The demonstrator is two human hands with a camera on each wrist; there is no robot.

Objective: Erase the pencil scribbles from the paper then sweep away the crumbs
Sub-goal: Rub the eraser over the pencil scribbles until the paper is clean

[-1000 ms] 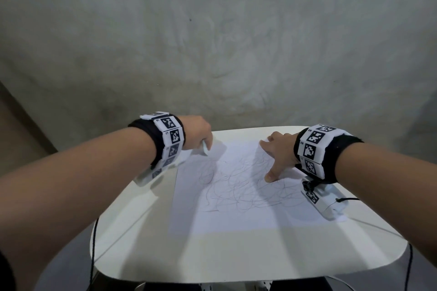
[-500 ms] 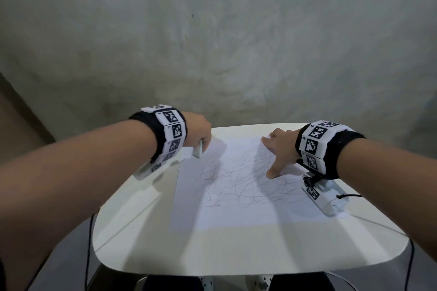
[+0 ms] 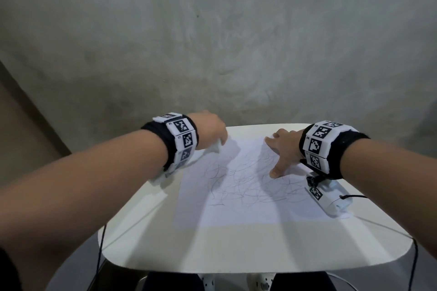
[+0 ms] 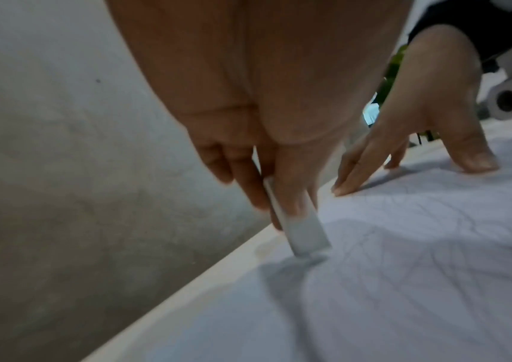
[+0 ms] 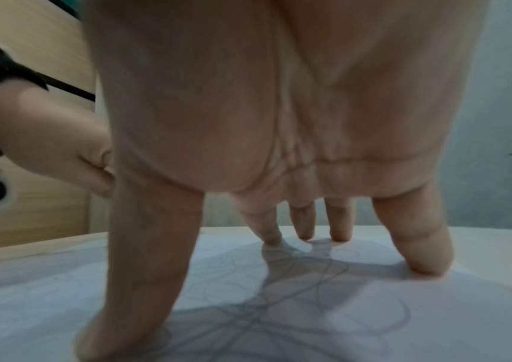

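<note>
A white sheet of paper (image 3: 238,205) covered in grey pencil scribbles (image 3: 246,186) lies on the small white table (image 3: 236,250). My left hand (image 3: 212,132) pinches a white eraser (image 4: 302,229) between thumb and fingers, its lower end pressed on the paper's far left corner (image 4: 316,259). My right hand (image 3: 283,149) is spread flat-fingered on the paper's far right part, with its fingertips (image 5: 428,264) and thumb (image 5: 130,318) pressing the sheet (image 5: 310,318) down. No crumbs are visible.
The table is narrow, with rounded edges; a grey concrete wall (image 3: 212,42) rises just behind it. A wooden panel (image 5: 31,61) stands to the left. Black cables (image 3: 100,250) hang off both sides of the table.
My left hand with the eraser shifted slightly, the eraser now touching the paper's far left corner. The right hand stays pressed on the sheet.
</note>
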